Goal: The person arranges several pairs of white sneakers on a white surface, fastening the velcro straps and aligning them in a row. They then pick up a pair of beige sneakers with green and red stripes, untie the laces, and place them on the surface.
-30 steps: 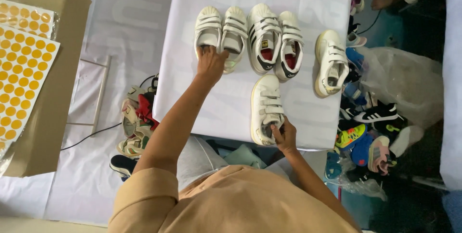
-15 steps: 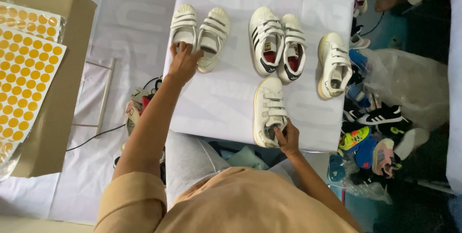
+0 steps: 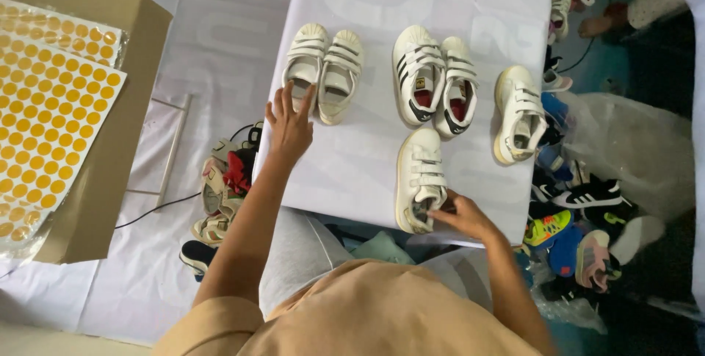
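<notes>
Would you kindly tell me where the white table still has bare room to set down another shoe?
The white table is bare in front of the cream pair, between the left hand and the single shoe that the right hand grips. Another strip lies beyond both pairs. Around the striped pair and the side shoe it is crowded.

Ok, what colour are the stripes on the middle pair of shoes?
Black stripes on the white middle pair, seen in the head view.

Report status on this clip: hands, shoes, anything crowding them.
Left hand open, fingertips at heel of cream strap-fastened shoe pair. Right hand pinching heel of single white strap shoe. Black-striped white pair close beyond, not touching.
</notes>
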